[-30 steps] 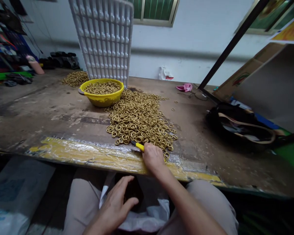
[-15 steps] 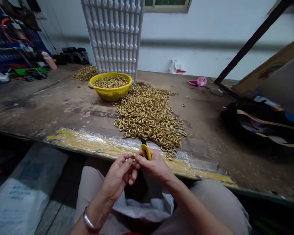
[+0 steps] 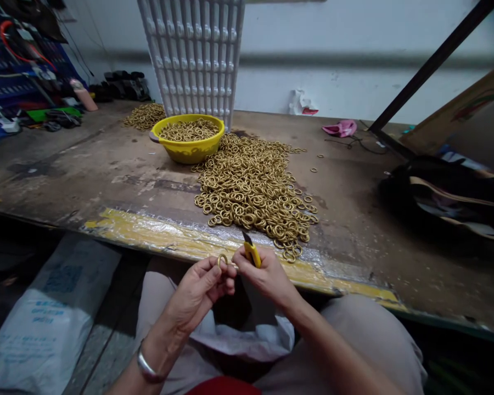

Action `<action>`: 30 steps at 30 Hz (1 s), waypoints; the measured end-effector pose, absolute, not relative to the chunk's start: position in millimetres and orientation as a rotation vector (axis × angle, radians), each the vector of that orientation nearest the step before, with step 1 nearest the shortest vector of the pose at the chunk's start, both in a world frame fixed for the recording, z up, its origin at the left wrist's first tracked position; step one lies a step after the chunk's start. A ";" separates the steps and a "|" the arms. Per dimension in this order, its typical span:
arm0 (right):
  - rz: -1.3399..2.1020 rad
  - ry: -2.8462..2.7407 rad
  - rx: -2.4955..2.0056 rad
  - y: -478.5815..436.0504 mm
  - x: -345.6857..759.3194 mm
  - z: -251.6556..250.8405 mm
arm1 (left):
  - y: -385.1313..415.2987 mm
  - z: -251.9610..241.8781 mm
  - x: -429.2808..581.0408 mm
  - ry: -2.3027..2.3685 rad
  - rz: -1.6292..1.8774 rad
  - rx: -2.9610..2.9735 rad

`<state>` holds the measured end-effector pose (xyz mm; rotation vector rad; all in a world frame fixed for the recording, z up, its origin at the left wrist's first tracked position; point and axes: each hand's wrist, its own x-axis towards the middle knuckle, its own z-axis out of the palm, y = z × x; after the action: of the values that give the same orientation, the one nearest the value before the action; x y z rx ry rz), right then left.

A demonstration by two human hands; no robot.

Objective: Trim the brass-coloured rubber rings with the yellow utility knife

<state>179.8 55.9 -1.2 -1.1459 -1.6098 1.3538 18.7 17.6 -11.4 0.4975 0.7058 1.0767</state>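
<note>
One brass-coloured ring (image 3: pixel 218 261) stands up at the fingertips of the left hand (image 3: pixel 201 285), pinched between thumb and finger just below the middle of the frame. The right hand (image 3: pixel 267 277) has come up against it, its fingertips meeting the left's, and its grip is closed round a yellow cutter (image 3: pixel 253 255), the dark blade pointing up and away. Whether the right fingers also pinch a second small piece, I can't tell from here.

A second ago the two were apart: the right at the front of the ring pile (image 3: pixel 251 186), the left spread empty over the lap. Now both meet over the lap, and the ring shows more clearly than half a second ago. To my eye, that puts the work on this single piece rather than on the pile.

Beyond the hands, at the centre of the frame, the loose rings spread over the bench (image 3: pixel 354 219). A yellow bowl (image 3: pixel 189 152) full of more sits upper left of centre, before a ribbed grey panel (image 3: pixel 193 60). A pale sack mouth (image 3: pixel 251 343) gapes between the knees, bottom centre, below the hands.
</note>
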 end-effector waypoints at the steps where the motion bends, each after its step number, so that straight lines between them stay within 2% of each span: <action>1: 1.218 -1.708 -1.190 55.3 181.7 -1.8 | 17.5 -11.2 18.0 0.734 1.089 0.529; 9: 0.511 -2.379 -1.439 46.2 184.7 -2.9 | 16.8 -18.5 11.7 1.057 1.152 0.959; 23: 0.245 -2.511 -1.631 49.2 180.4 2.2 | 14.8 -5.9 5.6 1.250 1.058 1.409; 30: 0.019 -2.177 -2.128 81.8 221.1 10.5 | -8.5 11.7 20.7 1.005 0.960 1.447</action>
<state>221.1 81.8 10.5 -2.1281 -2.1770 0.0195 20.7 -8.5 11.7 1.4475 1.0054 0.9597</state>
